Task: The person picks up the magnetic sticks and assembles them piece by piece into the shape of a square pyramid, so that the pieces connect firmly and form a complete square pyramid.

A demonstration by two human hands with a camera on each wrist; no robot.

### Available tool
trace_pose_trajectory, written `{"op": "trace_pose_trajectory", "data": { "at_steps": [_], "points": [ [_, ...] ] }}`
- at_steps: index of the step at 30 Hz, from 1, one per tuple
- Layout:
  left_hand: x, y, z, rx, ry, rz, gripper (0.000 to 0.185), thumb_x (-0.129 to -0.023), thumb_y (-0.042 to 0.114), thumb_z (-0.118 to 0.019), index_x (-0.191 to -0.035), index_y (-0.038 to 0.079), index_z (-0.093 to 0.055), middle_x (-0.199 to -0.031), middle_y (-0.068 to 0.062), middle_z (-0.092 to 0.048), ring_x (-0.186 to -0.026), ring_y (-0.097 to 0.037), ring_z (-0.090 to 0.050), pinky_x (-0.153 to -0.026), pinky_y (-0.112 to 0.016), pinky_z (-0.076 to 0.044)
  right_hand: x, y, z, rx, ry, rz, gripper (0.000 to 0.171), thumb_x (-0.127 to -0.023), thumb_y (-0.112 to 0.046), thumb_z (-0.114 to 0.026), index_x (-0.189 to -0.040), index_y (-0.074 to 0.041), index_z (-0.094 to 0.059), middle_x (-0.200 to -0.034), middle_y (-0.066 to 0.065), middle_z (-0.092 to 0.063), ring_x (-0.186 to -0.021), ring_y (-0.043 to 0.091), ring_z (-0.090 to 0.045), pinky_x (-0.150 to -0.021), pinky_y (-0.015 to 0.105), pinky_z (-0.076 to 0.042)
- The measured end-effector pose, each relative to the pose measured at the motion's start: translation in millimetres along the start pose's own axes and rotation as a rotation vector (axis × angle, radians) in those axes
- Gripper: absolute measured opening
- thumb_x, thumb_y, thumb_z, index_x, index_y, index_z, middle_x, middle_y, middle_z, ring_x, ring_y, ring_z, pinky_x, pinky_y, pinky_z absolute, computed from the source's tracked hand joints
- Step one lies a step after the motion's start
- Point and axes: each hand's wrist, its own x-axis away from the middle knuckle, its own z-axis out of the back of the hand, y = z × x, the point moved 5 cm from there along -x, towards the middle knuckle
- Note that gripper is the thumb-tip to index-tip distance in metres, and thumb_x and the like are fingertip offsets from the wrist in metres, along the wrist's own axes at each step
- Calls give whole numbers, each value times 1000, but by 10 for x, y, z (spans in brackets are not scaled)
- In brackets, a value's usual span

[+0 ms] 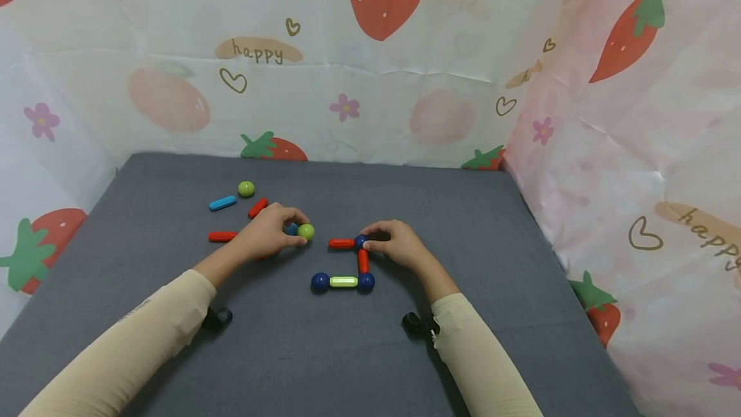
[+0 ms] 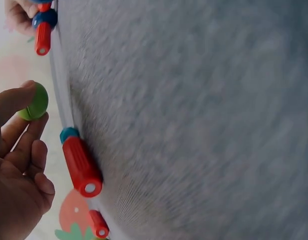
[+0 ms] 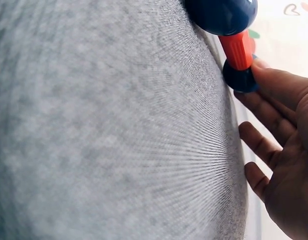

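Observation:
My left hand [image 1: 287, 230] pinches a green ball [image 1: 306, 231] between thumb and fingers; a blue piece [image 1: 291, 229] shows just behind it. In the left wrist view the green ball [image 2: 34, 102] sits at my fingertips [image 2: 24, 127]. My right hand [image 1: 375, 240] pinches the top blue ball [image 1: 361, 240] of a flat figure. From that ball a red stick [image 1: 341, 243] runs left and another red stick [image 1: 363, 260] runs down to a blue ball [image 1: 366, 282]. A green stick [image 1: 344, 282] links it to a further blue ball [image 1: 320, 282]. The right wrist view shows a fingertip [image 3: 273, 85] against the blue ball [image 3: 241, 77].
Loose pieces lie to the left on the grey mat [image 1: 521, 288]: a green ball [image 1: 246, 188], a blue stick [image 1: 222, 203], and two red sticks [image 1: 258, 208] [image 1: 222, 236]. Strawberry-print sheets [image 1: 637, 147] wall in the back and sides.

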Motion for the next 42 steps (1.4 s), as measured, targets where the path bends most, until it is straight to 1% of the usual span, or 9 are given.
{"op": "trace_pose_trajectory", "data": {
  "at_steps": [8,17,20,24,29,31,33,39,42],
  "points": [
    [12,67,-130,-16,-41,-14,35,-87,27,-84,-118,17,-73,-113,0,-70,-105,-23,-53,-90,-45,-47,1,-18,-3,1,3,-9,24,-92,-28,-79,-116,-23,-77,-114,-3,-72,-104,18,-62,-92,38,-50],
    [-76,141,-255,-46,-89,-14,35,-83,29,-87,-115,19,-74,-112,3,-74,-99,-20,-52,-86,-40,-45,7,-33,-3,3,0,-13,25,-92,-28,-79,-117,-23,-77,-115,-2,-72,-101,18,-61,-88,36,-50],
    [-109,164,-274,-57,-102,-4,33,-83,29,-87,-112,21,-75,-110,4,-74,-98,-20,-51,-86,-40,-45,4,-33,-12,8,-2,-15,25,-93,-29,-78,-117,-24,-76,-115,-3,-72,-99,18,-62,-85,36,-51],
    [-137,184,-271,-61,-113,1,31,-83,27,-87,-110,20,-74,-110,3,-74,-99,-21,-51,-87,-41,-44,3,-33,-16,9,-7,-16,26,-93,-30,-78,-118,-24,-76,-116,-3,-72,-99,17,-62,-84,34,-52],
    [-151,196,-268,-67,-130,8,32,-83,27,-87,-112,20,-74,-113,2,-73,-102,-22,-53,-90,-43,-45,11,-30,-5,1,-6,-24,26,-93,-29,-78,-118,-24,-76,-117,-2,-71,-93,18,-62,-76,34,-53],
    [-150,199,-267,-63,-134,13,33,-84,27,-86,-113,19,-74,-114,1,-73,-104,-22,-53,-91,-44,-46,14,-30,-1,4,-5,-25,26,-93,-30,-78,-118,-24,-76,-117,-1,-71,-91,19,-62,-75,33,-53],
    [-150,202,-268,-61,-136,14,33,-84,25,-86,-114,18,-73,-114,0,-73,-105,-22,-54,-93,-44,-46,14,-25,-2,8,-3,-22,26,-93,-30,-78,-118,-24,-76,-117,-1,-71,-93,19,-62,-76,33,-53],
    [-138,219,-266,-66,-137,15,34,-85,24,-85,-116,16,-73,-116,-2,-73,-104,-22,-55,-94,-44,-46,8,-18,-10,22,9,-11,27,-92,-30,-79,-118,-24,-76,-118,-2,-72,-105,18,-61,-87,36,-50],
    [-123,220,-260,-72,-134,22,34,-86,25,-85,-117,16,-73,-117,-2,-73,-103,-22,-54,-92,-44,-45,8,-20,-15,18,9,-12,27,-92,-30,-79,-118,-24,-77,-118,-2,-72,-106,19,-61,-88,38,-50]
  ]
}}
